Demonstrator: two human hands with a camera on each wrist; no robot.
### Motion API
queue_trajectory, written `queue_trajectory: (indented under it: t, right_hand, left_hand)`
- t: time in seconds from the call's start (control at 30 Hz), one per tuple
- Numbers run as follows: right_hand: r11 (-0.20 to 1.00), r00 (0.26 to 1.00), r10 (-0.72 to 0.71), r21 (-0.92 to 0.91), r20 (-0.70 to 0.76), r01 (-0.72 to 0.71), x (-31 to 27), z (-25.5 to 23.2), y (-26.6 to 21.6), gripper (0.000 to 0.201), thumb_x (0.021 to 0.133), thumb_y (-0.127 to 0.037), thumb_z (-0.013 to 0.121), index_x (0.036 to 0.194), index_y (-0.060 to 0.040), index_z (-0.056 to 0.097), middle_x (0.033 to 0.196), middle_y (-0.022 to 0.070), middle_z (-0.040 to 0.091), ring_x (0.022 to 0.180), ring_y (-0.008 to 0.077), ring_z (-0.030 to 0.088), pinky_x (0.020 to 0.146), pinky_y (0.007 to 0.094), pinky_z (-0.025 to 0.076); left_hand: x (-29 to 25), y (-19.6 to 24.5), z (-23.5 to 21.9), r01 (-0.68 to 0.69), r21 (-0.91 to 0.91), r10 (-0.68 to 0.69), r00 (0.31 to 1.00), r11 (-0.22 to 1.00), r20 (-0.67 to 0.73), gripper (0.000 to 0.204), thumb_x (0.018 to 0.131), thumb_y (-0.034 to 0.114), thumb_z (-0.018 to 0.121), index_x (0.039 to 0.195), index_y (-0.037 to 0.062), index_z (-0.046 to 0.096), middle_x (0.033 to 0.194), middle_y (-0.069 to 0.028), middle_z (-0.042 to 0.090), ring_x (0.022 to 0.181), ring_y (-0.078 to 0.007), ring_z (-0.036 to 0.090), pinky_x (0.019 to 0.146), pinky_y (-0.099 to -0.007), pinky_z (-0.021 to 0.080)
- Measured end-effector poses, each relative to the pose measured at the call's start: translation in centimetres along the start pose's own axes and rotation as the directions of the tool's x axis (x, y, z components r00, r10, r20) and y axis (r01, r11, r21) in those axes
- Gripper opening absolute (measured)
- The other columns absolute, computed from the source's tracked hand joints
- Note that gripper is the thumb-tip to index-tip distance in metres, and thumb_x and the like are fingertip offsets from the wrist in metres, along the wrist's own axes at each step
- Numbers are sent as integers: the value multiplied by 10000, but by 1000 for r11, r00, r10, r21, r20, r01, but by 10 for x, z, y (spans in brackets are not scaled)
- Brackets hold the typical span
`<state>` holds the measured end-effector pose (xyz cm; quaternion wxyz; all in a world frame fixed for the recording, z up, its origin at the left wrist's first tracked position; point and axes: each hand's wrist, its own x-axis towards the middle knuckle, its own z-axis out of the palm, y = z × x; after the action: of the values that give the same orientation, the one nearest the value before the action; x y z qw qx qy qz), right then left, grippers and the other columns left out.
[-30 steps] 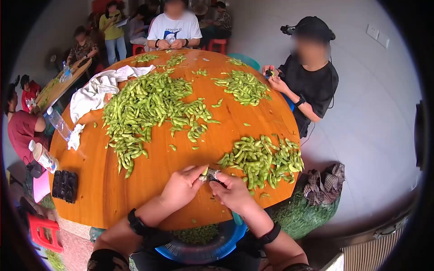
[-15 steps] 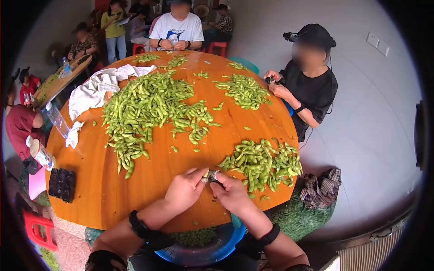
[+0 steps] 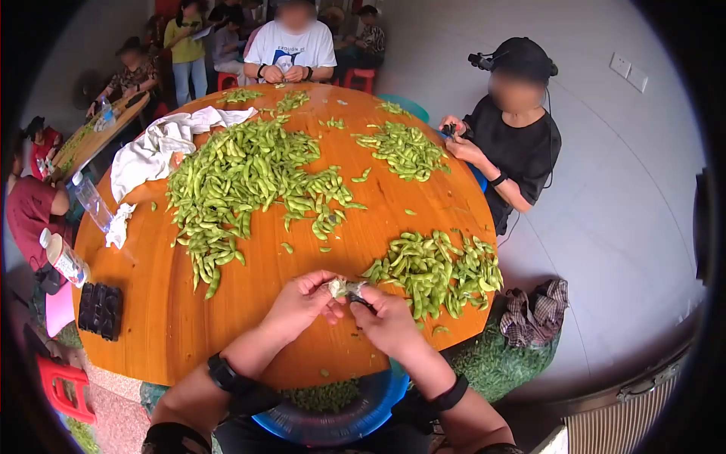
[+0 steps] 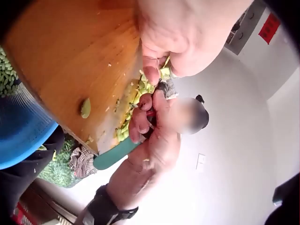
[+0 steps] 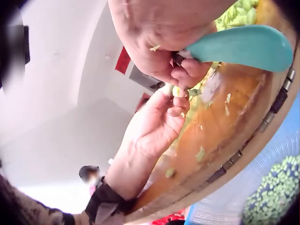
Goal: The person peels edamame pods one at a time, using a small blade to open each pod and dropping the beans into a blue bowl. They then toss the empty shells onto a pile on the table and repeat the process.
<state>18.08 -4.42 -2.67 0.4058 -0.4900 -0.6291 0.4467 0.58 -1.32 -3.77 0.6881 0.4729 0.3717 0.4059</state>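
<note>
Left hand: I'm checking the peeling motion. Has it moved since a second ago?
Yes. The left hand has lifted a little further from the table's near edge, fingers spreading while pinching the edamame pod.

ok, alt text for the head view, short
Two hands, left hand and right hand, pinch an edamame pod together over a round wooden table. Piles of green pods cover the table; other seated people work around it.

Pale green edamame pod, split open, pinched between left hand and right hand, just above the table near edge.
</note>
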Motion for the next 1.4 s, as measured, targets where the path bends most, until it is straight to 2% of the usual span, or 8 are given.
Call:
queue_trajectory:
  t: [0.07,0.33,0.4,0.7,0.87,0.97,1.1,1.4]
  right_hand:
    - [926,981,-193,-334,-21,175,-7,4,-8,140,840,-28,555,972,-48,598,718,175,607,604,312,608,553,358,467]
    - [921,976,-195,-360,-102,147,-11,-9,-3,163,823,-75,581,984,-61,593,689,222,571,625,378,589,555,400,470]
    - [834,930,-320,-519,-180,186,-6,-32,7,150,817,-66,569,965,-44,587,732,218,600,667,397,598,581,438,487]
    - [689,942,-273,-723,-193,52,-31,-81,0,90,830,-76,553,888,-9,539,754,238,599,685,429,584,601,495,481]
    - [681,943,-305,-723,-137,115,-32,-65,-8,102,824,-83,566,893,-11,547,767,223,601,656,414,590,560,472,488]
    - [694,954,-285,-706,-92,140,-30,-62,-2,109,827,-88,562,902,-8,556,780,217,604,658,411,592,564,468,492]
    - [695,966,-252,-707,-65,134,-31,-61,-1,125,831,-85,553,926,-4,555,811,211,609,694,410,594,585,467,493]
    - [829,918,-396,-423,19,366,-10,-41,-3,119,860,-53,546,971,-10,537,760,192,574,643,367,581,557,405,449]
  left_hand:
    - [-1,-3,0,-19,29,19,1000,999,-7,192,937,48,466,1097,7,562,849,-59,629,674,-127,611,618,-244,515]
    - [-14,-2,15,-289,620,342,939,729,35,220,870,-15,478,1056,66,564,856,-53,623,684,-153,606,605,-292,485]
    - [-25,-2,10,-241,892,322,940,383,116,235,835,4,500,1043,80,578,949,-108,622,708,-257,629,639,-349,505]
    - [-45,45,1,-140,990,94,985,-26,142,162,836,142,544,962,91,632,1080,-169,609,767,-366,632,668,-435,529]
    - [64,57,-50,-116,977,628,751,-178,204,161,784,28,566,936,30,618,1011,-142,580,887,-348,594,721,-403,517]
    - [102,47,-68,4,956,477,867,-295,143,142,778,-11,555,915,-4,592,1058,-146,533,954,-323,554,784,-373,509]
    - [105,44,-65,187,980,476,869,-60,-137,176,784,14,569,958,-17,566,1098,-192,514,920,-356,592,769,-398,520]
    - [32,49,-49,76,996,548,836,-51,-36,125,773,-10,566,896,5,585,869,-212,617,720,-382,615,658,-421,517]
